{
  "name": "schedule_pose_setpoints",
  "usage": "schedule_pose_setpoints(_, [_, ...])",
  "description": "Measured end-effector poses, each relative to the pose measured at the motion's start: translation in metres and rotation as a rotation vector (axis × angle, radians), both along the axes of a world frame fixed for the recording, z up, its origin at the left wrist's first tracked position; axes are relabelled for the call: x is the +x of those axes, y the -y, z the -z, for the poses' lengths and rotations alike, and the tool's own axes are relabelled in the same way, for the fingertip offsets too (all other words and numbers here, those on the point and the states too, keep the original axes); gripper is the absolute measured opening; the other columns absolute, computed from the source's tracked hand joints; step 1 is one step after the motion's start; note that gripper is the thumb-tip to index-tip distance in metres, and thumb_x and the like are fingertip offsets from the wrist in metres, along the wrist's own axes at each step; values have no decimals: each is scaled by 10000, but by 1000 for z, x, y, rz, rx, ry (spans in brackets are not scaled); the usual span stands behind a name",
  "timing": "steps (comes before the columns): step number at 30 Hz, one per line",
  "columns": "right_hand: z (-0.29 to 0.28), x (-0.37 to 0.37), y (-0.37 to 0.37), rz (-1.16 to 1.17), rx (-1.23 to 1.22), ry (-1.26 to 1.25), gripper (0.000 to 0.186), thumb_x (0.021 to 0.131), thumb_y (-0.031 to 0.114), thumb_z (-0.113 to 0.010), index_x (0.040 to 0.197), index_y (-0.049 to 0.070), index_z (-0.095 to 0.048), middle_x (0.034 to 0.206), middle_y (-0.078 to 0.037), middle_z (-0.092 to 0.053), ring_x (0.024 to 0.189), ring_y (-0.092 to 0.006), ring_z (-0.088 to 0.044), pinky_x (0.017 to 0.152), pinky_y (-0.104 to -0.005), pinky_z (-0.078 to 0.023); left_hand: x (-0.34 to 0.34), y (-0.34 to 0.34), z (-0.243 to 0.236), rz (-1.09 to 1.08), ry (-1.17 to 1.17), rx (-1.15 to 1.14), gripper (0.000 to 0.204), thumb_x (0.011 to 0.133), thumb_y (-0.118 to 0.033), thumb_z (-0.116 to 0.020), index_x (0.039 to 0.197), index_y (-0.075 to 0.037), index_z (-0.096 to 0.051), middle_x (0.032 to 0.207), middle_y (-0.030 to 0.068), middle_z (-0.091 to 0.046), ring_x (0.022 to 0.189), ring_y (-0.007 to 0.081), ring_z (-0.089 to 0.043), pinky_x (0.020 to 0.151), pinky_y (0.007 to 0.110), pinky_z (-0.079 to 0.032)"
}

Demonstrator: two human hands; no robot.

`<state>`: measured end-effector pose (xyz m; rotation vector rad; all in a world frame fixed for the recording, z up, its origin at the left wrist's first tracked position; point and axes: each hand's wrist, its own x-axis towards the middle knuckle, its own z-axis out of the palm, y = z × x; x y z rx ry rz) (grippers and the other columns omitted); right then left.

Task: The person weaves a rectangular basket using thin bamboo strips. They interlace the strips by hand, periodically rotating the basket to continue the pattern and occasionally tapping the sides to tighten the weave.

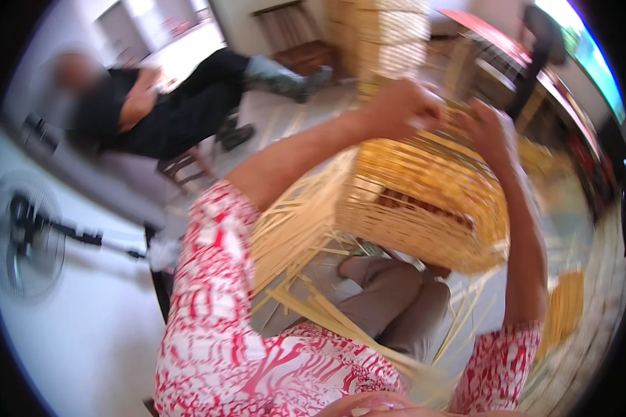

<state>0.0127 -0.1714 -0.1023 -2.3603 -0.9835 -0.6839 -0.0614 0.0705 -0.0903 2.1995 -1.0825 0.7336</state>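
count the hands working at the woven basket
2: the left hand is at the far upper edge of the woven basket; the right hand is to its right, near the same edge. Some fingers are hidden or blurred.

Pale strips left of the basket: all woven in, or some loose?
Some loose: separate ends of the pale strips stick out and cross at different angles beside the basket.

Glaring doorway; motion blur; bowed, darkened edges
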Motion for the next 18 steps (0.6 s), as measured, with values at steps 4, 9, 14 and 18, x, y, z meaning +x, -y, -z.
schedule_pose_setpoints(4, [-8,-25,-6,33,99,28,399,931,393,-729,874,4,-658,762,-207,-668,675,-375,-645,638,-445,-476,-10,-1,4,-141,52,71,65,814,-204,-769,853,-151,-771,831,40,-711,788,279,-699,698,415,-544])
schedule_pose_setpoints(9, [-8,-22,-14,62,16,-13,405,936,392,-728,886,-4,-656,773,-194,-689,708,-382,-668,648,-438,-488,-16,-13,-2,-291,50,116,119,810,-275,-785,859,-168,-768,841,40,-691,808,291,-694,712,448,-540])
schedule_pose_setpoints(14, [19,14,6,10,165,75,377,927,400,-721,861,31,-687,701,-174,-645,655,-332,-642,640,-446,-469,14,-2,4,-149,215,93,179,852,-285,-756,877,-107,-757,820,118,-675,782,344,-670,713,466,-530])
schedule_pose_setpoints(18, [2,-9,-19,28,-12,89,443,915,547,-707,853,110,-746,728,-94,-720,709,-290,-687,764,-458,-451,-13,-11,-6,-356,219,181,185,875,-228,-786,863,-52,-729,792,102,-664,703,289,-664,643,402,-521])
